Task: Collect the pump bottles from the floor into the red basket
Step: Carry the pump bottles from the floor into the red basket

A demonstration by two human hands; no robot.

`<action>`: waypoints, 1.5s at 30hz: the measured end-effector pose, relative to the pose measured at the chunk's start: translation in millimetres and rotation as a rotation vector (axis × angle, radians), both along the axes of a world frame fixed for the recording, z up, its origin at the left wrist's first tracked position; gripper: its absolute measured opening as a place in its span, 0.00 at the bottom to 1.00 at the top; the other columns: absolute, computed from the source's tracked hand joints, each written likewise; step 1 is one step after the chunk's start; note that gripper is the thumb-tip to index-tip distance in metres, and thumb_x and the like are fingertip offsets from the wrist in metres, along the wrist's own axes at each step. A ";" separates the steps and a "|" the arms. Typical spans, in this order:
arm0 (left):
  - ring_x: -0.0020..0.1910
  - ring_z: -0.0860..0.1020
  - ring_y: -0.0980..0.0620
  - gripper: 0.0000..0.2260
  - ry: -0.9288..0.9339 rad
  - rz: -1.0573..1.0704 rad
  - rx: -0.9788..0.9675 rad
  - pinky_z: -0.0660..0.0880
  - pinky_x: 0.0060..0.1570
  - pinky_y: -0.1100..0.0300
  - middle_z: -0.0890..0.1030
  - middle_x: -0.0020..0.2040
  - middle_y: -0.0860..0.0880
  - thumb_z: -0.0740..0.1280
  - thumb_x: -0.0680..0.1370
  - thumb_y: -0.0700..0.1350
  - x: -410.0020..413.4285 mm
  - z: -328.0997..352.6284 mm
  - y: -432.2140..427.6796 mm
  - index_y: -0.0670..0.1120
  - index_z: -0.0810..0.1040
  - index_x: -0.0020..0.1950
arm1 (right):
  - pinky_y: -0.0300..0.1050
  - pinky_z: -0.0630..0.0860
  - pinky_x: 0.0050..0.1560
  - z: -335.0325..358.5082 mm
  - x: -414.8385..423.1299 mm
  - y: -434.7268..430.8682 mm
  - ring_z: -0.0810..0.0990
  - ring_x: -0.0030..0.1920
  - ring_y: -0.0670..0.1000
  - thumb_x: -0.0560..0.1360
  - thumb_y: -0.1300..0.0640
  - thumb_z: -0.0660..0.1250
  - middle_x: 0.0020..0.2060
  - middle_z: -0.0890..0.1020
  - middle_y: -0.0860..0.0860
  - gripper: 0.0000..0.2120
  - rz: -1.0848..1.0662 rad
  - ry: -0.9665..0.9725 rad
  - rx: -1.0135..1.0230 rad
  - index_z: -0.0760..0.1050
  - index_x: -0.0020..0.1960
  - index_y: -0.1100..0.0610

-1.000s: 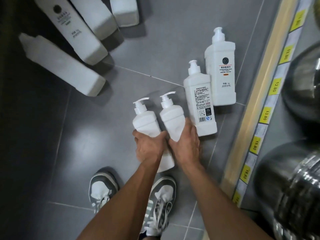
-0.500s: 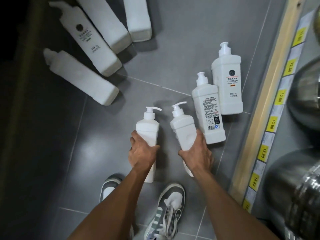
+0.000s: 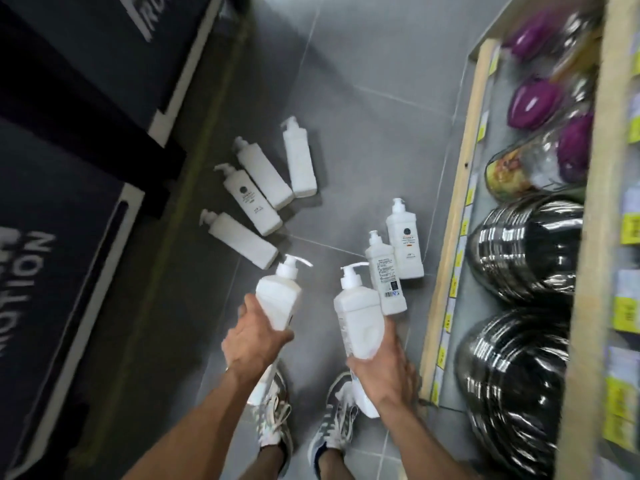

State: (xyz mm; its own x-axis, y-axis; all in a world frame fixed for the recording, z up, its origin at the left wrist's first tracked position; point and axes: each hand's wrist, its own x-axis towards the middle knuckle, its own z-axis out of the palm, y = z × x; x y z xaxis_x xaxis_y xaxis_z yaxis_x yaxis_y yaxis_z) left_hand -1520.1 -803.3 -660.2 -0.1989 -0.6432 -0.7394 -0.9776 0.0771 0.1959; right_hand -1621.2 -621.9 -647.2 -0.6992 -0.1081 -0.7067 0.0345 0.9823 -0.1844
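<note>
Standing on grey floor tiles [image 3: 363, 133], a person has one bottle in each hand. Left hand [image 3: 254, 337] is curled round the lower body of a white plastic pump bottle [image 3: 278, 299], fingers wrapped under it, pump end pointing away, nozzle out to the right, bottle clear of the floor. Right hand [image 3: 384, 372] grips a second white pump bottle [image 3: 360, 317] low on its body the same way, also off the floor. Just beyond that one, two more lie flat side by side nr the shelf: a slim white bottle w/ small print & barcode [image 3: 386, 278] and a wider white bottle w/ a round dark logo [image 3: 405, 240]; can't tell if they touch. Further left, four long white pump bottles lie in a loose fan, pumps pointing away, from the nearest fan bottle [image 3: 242, 239] to the farthest fan bottle [image 3: 299, 161]. Wooden-edged shelf [image 3: 457, 202] on the right carries stacks of shiny steel bowls [image 3: 526, 251], blurred purple lids [image 3: 535, 103] further back & yellow price tags [image 3: 628, 230]. Dark mat w/ white lettering [image 3: 52, 271] lies to the left. Grey-and-white sneakers [image 3: 336, 420] show below the arms.
</note>
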 end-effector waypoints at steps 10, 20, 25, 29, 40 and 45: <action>0.56 0.80 0.38 0.36 0.053 -0.077 -0.064 0.76 0.54 0.45 0.75 0.63 0.48 0.78 0.66 0.58 49.5 260.2 -9.9 0.51 0.61 0.65 | 0.56 0.73 0.58 245.2 47.7 -21.3 0.80 0.59 0.61 0.64 0.44 0.77 0.67 0.77 0.48 0.43 -0.032 0.058 -0.088 0.58 0.73 0.43; 0.56 0.78 0.36 0.38 0.100 -0.021 -0.063 0.76 0.54 0.45 0.74 0.62 0.47 0.79 0.65 0.56 103.1 385.9 15.1 0.48 0.61 0.65 | 0.48 0.67 0.51 391.7 86.8 -4.2 0.79 0.59 0.58 0.65 0.45 0.78 0.64 0.78 0.50 0.45 0.119 0.151 -0.121 0.58 0.75 0.47; 0.56 0.79 0.38 0.39 0.144 0.013 -0.092 0.76 0.54 0.45 0.74 0.62 0.47 0.79 0.65 0.57 131.5 422.6 18.3 0.49 0.61 0.67 | 0.52 0.73 0.55 424.1 103.8 9.3 0.79 0.57 0.58 0.64 0.44 0.79 0.63 0.79 0.49 0.44 0.161 0.213 -0.122 0.59 0.73 0.45; 0.56 0.79 0.38 0.38 0.163 0.061 -0.138 0.75 0.53 0.45 0.74 0.63 0.48 0.78 0.65 0.57 159.8 438.4 20.1 0.49 0.61 0.67 | 0.52 0.76 0.54 434.2 119.6 20.1 0.80 0.56 0.58 0.64 0.44 0.78 0.61 0.80 0.49 0.43 0.197 0.234 -0.110 0.60 0.73 0.44; 0.58 0.79 0.40 0.39 0.225 0.203 -0.227 0.75 0.54 0.45 0.74 0.65 0.47 0.79 0.68 0.55 202.6 466.0 2.1 0.48 0.60 0.70 | 0.50 0.75 0.52 453.6 122.3 -10.8 0.79 0.57 0.59 0.63 0.46 0.78 0.61 0.79 0.50 0.44 0.413 0.225 -0.210 0.60 0.73 0.44; 0.57 0.78 0.42 0.38 0.213 0.267 -0.263 0.75 0.52 0.47 0.75 0.64 0.47 0.78 0.68 0.53 214.2 476.1 -1.7 0.48 0.60 0.71 | 0.51 0.75 0.48 458.7 109.8 -47.0 0.80 0.52 0.59 0.61 0.45 0.77 0.57 0.80 0.49 0.37 0.547 0.219 -0.254 0.62 0.64 0.44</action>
State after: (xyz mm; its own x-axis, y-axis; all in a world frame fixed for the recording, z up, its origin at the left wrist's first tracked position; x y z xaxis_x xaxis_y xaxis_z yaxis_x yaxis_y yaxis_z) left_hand -1305.9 -805.1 -184.1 -0.1304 -0.8541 -0.5035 -0.9100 -0.0986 0.4028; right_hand -1511.4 -668.9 -188.5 -0.6206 -0.6352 -0.4597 -0.5240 0.7721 -0.3596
